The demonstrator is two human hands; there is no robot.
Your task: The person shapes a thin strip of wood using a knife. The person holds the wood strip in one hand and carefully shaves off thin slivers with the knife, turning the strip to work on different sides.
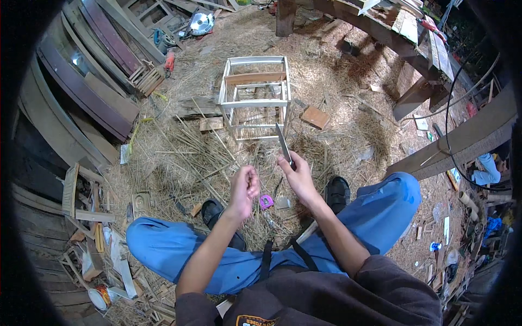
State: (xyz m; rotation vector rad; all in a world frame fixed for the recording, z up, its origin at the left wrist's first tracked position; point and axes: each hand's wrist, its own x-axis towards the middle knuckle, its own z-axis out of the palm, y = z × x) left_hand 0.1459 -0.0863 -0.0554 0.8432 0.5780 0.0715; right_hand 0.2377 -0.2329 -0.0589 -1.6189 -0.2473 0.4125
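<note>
My right hand [299, 179] is closed round the dark handle of a knife [283, 144], its blade pointing up and away from me. Beside it on the left, my left hand [243, 190] is raised with its fingers curled in; whether anything thin is inside them I cannot make out. The two hands are apart. Just beyond the knife tip stands a small pale wooden frame [254, 103] with a brown crosspiece. A pink tape measure [266, 201] lies on the ground between my forearms.
Thin split sticks [209, 146] and shavings litter the ground. A brown wood block [315, 117] lies right of the frame. A circular saw [201, 23] rests at the far left, near leaning boards [87, 92]. A heavy workbench [380, 32] stands far right, with a beam [451, 144] nearer me.
</note>
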